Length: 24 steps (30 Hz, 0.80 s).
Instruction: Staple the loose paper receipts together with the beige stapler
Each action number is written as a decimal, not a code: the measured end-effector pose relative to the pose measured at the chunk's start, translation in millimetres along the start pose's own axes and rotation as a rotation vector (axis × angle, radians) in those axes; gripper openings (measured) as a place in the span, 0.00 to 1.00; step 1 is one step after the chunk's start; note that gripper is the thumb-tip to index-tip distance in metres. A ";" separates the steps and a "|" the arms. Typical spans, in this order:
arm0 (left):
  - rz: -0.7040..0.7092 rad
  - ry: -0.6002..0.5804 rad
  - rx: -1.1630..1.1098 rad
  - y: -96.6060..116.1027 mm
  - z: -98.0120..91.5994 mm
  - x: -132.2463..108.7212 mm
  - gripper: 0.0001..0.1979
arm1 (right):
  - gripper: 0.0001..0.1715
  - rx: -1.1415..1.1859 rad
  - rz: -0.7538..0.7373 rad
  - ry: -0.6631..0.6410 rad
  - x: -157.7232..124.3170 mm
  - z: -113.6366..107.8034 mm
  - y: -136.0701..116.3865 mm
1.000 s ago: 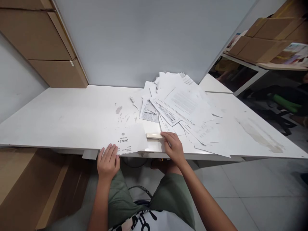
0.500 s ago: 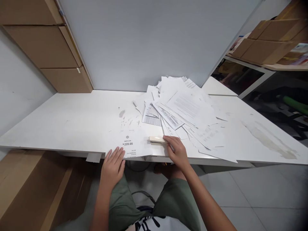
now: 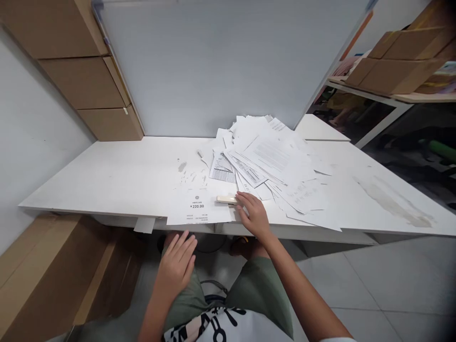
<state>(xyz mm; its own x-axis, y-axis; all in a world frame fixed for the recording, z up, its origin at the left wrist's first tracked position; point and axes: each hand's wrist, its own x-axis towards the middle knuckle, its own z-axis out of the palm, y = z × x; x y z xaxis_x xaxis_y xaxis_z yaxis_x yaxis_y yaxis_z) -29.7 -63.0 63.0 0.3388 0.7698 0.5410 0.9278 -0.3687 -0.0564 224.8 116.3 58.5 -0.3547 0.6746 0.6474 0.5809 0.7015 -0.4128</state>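
Note:
A printed sheet (image 3: 178, 209) showing "220.00" lies at the table's front edge, slightly overhanging it. On its right part rests a small cream stapler (image 3: 225, 199), lying flat and pointing left. My right hand (image 3: 254, 216) has its fingertips and thumb around the stapler's right end, partly covering it. My left hand (image 3: 177, 263) hangs in front of the table edge, just below the sheet, with fingers stretched out and nothing in them.
A messy heap of papers (image 3: 270, 161) spreads behind and right of my right hand. A large pale panel (image 3: 228, 66) stands at the table's back. Cardboard boxes (image 3: 85, 83) are stacked at left, and more boxes (image 3: 392, 61) sit on a shelf at right.
My left hand has come off the sheet and drawn back below the table edge. My right hand stays at the stapler. The view has shifted a little.

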 end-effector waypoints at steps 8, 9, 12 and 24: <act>-0.534 -0.383 -0.109 35.7 41.5 -104.5 0.22 | 0.21 -0.059 -0.099 -0.076 5.7 16.3 -36.2; -0.601 -0.421 -0.138 36.7 47.3 -110.0 0.24 | 0.20 -0.064 -0.087 -0.061 5.6 19.0 -37.8; -0.776 -0.494 -0.212 31.5 59.0 -113.4 0.28 | 0.22 -0.076 -0.062 -0.043 4.5 24.0 -38.2; -1.181 -0.583 -0.097 -73.1 127.5 -48.7 0.30 | 0.21 -0.052 -0.072 -0.028 11.2 22.3 -35.4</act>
<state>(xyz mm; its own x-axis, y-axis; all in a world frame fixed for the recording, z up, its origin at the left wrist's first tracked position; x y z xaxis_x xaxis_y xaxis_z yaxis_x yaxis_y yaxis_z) -94.1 -7.2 -66.3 -0.6218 0.7525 -0.2169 0.7027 0.6584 0.2698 184.0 104.1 66.1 -0.4167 0.6297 0.6556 0.5904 0.7359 -0.3315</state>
